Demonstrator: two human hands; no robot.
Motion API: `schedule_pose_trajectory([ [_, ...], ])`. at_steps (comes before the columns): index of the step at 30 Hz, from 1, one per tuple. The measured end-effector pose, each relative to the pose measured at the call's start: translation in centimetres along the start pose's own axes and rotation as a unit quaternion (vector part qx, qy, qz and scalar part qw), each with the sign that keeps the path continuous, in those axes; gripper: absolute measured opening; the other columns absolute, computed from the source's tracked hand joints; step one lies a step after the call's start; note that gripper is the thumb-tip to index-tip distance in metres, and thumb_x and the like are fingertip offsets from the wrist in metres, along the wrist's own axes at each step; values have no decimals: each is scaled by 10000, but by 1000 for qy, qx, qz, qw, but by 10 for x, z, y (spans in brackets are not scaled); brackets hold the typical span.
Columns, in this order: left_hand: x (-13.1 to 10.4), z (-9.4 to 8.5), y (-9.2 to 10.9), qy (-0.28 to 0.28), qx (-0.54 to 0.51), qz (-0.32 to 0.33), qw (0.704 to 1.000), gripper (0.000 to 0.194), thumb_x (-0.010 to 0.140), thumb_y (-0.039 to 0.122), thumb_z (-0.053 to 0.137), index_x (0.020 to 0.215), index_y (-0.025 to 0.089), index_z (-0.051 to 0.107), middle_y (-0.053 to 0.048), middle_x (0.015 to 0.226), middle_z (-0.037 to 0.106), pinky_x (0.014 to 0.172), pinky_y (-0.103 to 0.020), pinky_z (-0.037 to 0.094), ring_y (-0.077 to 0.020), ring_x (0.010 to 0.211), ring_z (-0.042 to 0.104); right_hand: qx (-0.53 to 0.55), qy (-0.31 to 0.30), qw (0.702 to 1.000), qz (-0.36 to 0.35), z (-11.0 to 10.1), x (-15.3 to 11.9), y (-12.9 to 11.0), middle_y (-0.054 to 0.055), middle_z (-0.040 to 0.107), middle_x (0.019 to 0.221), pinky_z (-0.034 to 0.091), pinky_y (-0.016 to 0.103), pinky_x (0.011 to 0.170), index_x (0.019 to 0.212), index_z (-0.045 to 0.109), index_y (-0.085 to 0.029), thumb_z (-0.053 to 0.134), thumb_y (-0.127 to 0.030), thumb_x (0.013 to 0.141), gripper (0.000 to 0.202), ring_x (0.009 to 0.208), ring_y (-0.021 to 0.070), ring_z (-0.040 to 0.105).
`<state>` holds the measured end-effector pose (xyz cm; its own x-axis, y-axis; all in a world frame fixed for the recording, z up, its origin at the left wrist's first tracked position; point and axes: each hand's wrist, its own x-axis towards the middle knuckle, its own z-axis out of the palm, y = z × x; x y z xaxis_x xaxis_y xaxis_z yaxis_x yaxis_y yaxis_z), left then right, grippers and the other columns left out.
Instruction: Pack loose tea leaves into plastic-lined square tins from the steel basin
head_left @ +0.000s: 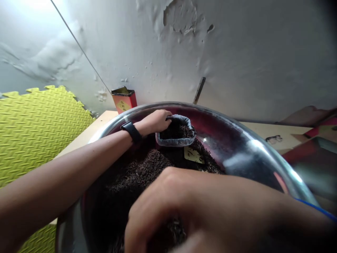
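A large shiny metal basin holds a heap of dark, loose dried tea leaves. At its far side, my left hand, with a black watch on the wrist, grips the rim of a plastic-lined tin partly filled with the leaves. Close to the camera, my right hand is curled downward over the heap, with leaves showing between thumb and fingers. Its fingertips are mostly hidden and blurred. A yellow label with leaves scattered over it shows just below the tin.
An open red tin stands behind the basin on a light wooden table. Eyeglasses lie on the right. A narrow dark strip leans against the peeling wall. Yellow foam matting is on the left. Another person's arm shows far right.
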<state>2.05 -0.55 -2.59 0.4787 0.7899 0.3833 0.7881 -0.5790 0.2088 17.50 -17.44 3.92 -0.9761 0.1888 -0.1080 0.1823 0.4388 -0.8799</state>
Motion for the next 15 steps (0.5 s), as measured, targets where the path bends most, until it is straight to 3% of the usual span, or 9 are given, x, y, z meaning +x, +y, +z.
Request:
schedule_pose_trajectory([
  [2, -1, 0, 0, -3, 1, -1, 1000, 341, 850, 314, 465, 1111, 171, 631, -87, 1099, 674, 862, -299, 467, -219, 1003, 616, -101, -30, 994, -9, -1, 12, 14, 40, 652, 1001, 453, 204, 792, 985, 637, -138, 623, -422, 826, 326, 907, 148, 607],
  [4, -1, -1, 1, -6, 3, -2, 1000, 338, 849, 311, 465, 1098, 161, 636, -90, 1085, 678, 859, -299, 466, -220, 997, 615, -239, 10, 970, 30, -2, 25, 39, 97, 634, 1086, 457, 309, 859, 1055, 635, -151, 660, -509, 763, 462, 995, 234, 592],
  [6, -1, -2, 2, -9, 3, -1, 1000, 339, 850, 307, 463, 1099, 155, 635, -92, 1082, 678, 863, -299, 463, -220, 998, 613, -310, 48, 947, 74, -2, 34, 67, 160, 550, 1253, 426, 388, 941, 1188, 586, -143, 651, -574, 738, 626, 1143, 310, 516],
  [9, -1, -2, 2, -13, 0, -3, 1000, 338, 850, 307, 467, 1104, 159, 633, -86, 1087, 677, 862, -289, 461, -212, 991, 615, -334, 71, 930, 135, -3, 37, 102, 164, 293, 1485, 321, 427, 1065, 1390, 416, -161, 608, -651, 728, 845, 1342, 351, 293],
  [11, 0, -2, 2, -13, 2, -2, 1000, 334, 852, 306, 466, 1099, 160, 636, -85, 1091, 675, 860, -281, 461, -208, 990, 615, -340, 71, 918, 192, -5, 36, 117, 147, 162, 1536, 252, 445, 1108, 1451, 311, -160, 593, -681, 718, 942, 1389, 358, 173],
  [15, 1, -1, 1, -11, 5, 7, 1000, 346, 848, 302, 463, 1110, 151, 632, -92, 1109, 668, 865, -284, 458, -211, 1005, 610, -317, 30, 904, 285, -18, 33, 130, 175, 166, 1528, 229, 432, 1123, 1477, 215, -89, 577, -666, 742, 1002, 1389, 346, 185],
])
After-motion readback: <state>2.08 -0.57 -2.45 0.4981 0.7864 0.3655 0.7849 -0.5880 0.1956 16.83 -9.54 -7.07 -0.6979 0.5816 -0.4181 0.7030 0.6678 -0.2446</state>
